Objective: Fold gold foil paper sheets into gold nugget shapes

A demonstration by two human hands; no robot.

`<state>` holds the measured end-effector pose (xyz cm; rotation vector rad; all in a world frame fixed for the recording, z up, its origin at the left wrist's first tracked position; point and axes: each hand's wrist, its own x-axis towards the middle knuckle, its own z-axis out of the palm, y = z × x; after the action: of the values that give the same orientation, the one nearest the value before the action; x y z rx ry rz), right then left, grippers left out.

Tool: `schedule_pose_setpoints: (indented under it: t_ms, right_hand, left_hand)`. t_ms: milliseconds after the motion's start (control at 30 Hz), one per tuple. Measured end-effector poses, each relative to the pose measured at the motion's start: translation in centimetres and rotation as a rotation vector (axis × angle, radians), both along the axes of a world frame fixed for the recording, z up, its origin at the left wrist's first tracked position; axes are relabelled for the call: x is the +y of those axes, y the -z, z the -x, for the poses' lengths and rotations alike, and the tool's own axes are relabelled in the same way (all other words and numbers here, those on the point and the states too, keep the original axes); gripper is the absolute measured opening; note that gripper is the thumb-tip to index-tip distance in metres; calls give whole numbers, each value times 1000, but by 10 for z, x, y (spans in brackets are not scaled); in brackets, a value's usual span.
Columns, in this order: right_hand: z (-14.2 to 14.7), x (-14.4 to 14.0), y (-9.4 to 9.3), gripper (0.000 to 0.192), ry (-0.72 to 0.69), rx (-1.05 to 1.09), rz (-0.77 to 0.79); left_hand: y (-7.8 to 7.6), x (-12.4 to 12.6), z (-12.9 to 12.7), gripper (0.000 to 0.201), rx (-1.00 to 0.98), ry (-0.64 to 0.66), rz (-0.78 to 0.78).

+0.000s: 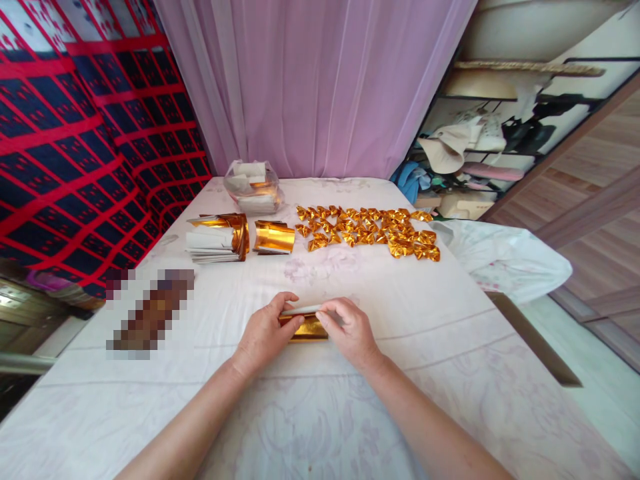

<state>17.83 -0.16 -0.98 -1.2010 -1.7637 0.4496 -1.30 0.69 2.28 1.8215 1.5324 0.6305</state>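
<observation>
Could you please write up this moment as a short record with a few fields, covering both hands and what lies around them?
left hand: left hand pinches the left end of the gold foil sheet
right hand: right hand holds the sheet's right end
surface: white cloth
folded pieces: gold folded pieces spread beyond the hands
stock: foil stacks at far left, curled foil beside them
bag: clear plastic bag near the curtain
</observation>
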Motion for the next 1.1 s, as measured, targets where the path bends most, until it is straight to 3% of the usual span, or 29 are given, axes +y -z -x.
schedule_pose_setpoints:
  t_ms: [67,200,333,633,867,1100]
  right_hand:
    - [-1,-3,1,9,54,65,33]
    - [-5,-6,5,33,69,213,156]
    - [-9,-5,7,18,1,299,294]
    - [-10,-8,-2,18,-82,341,450]
    - [-10,-9,-2,18,-51,396,497]
    - [-11,-10,-4,20,-35,437,506]
  left_hand:
    - [1,2,-2,26,-25,3,8]
    - [7,2,-9,18,-135,29,12]
    - [15,-3,-13,21,-351,19,34]
    - [18,-8,-10,31,-461,-38,192]
    - [20,-10,-5,35,-474,-58,200]
    - [18,-7,0,36,-633,-107,192]
